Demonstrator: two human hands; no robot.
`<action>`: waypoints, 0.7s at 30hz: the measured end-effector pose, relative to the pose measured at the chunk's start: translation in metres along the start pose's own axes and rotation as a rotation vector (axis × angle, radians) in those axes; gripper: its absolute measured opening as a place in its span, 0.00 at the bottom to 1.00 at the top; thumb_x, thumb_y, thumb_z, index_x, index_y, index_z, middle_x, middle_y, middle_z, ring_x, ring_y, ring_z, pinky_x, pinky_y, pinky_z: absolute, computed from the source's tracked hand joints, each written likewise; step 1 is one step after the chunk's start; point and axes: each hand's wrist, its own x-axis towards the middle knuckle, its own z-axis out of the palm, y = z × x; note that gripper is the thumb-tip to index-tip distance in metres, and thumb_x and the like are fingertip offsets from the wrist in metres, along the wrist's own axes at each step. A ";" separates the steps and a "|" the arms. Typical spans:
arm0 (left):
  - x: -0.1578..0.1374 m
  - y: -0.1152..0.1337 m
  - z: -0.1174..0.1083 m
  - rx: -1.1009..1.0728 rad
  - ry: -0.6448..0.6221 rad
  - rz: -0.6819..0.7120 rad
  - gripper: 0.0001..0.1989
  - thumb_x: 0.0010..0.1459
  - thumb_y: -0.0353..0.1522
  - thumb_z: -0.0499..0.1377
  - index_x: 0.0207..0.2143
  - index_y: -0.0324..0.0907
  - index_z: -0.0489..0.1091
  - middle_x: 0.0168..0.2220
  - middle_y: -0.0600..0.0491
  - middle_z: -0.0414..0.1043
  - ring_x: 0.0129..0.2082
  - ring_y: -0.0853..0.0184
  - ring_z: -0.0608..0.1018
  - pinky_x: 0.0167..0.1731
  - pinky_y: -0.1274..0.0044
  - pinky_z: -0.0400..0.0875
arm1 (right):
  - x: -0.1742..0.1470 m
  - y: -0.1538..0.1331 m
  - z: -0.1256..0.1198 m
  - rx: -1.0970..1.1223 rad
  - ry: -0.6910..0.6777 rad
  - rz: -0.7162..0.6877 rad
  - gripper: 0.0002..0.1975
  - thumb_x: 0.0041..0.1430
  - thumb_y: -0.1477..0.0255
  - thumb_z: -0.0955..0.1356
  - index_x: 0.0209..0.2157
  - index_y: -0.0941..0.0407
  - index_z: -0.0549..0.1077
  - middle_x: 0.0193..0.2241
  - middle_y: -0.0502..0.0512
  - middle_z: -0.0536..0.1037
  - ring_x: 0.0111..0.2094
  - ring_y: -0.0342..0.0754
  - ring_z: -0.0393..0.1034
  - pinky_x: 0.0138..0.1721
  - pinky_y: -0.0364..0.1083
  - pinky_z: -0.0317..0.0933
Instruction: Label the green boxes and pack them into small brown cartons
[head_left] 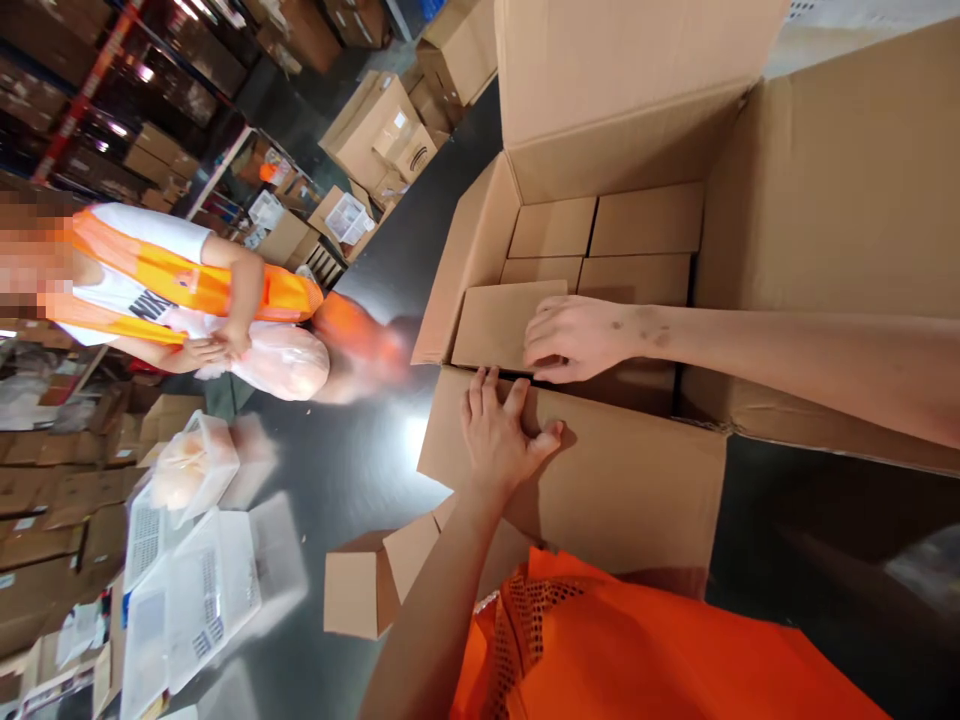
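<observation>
A large open cardboard carton stands before me with several small cardboard boxes packed inside. My right hand reaches into it from the right with curled fingers on the end of one small cardboard box, which sits higher than its neighbours. The thumb's contact with that box is partly hidden. My left hand lies on the carton's near flap, fingers spread and fingertips over the carton's edge. The flap is folded outward under this palm.
Another person in an orange vest holds a plastic-wrapped bundle at left. White plastic crates stand lower left on the dark floor. A smaller open carton lies near my left arm. Cartons and racking fill the back.
</observation>
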 end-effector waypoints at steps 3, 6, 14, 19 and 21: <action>0.000 0.000 0.001 0.015 -0.001 -0.007 0.31 0.53 0.50 0.62 0.55 0.45 0.71 0.63 0.39 0.63 0.64 0.50 0.61 0.60 0.57 0.54 | 0.036 0.007 0.006 0.044 -0.021 0.050 0.13 0.66 0.68 0.62 0.44 0.50 0.78 0.45 0.51 0.80 0.41 0.49 0.74 0.41 0.49 0.61; 0.000 0.000 0.002 0.016 -0.002 -0.026 0.30 0.53 0.50 0.62 0.55 0.46 0.71 0.63 0.40 0.63 0.64 0.50 0.62 0.59 0.56 0.55 | 0.074 0.018 0.015 0.124 -0.093 0.060 0.14 0.66 0.70 0.62 0.47 0.51 0.77 0.51 0.51 0.77 0.44 0.48 0.73 0.39 0.46 0.61; 0.001 0.001 0.007 -0.014 -0.010 -0.019 0.31 0.54 0.50 0.60 0.57 0.46 0.69 0.65 0.44 0.61 0.66 0.51 0.59 0.59 0.56 0.54 | 0.122 0.024 0.033 0.171 -0.284 0.290 0.05 0.49 0.71 0.71 0.31 0.53 0.79 0.39 0.51 0.79 0.35 0.48 0.71 0.30 0.44 0.56; 0.005 0.004 0.012 -0.044 0.061 -0.005 0.36 0.54 0.48 0.59 0.61 0.40 0.62 0.64 0.40 0.62 0.65 0.50 0.60 0.59 0.53 0.55 | 0.120 0.024 0.026 0.123 -0.293 0.335 0.15 0.48 0.69 0.72 0.41 0.52 0.78 0.45 0.54 0.76 0.42 0.52 0.71 0.37 0.46 0.61; -0.004 0.004 0.007 -0.057 0.124 -0.003 0.33 0.56 0.46 0.59 0.60 0.41 0.64 0.64 0.40 0.62 0.66 0.49 0.59 0.59 0.53 0.55 | 0.106 0.022 0.017 0.091 -0.231 0.413 0.23 0.50 0.59 0.72 0.48 0.51 0.75 0.52 0.58 0.72 0.52 0.59 0.67 0.47 0.53 0.62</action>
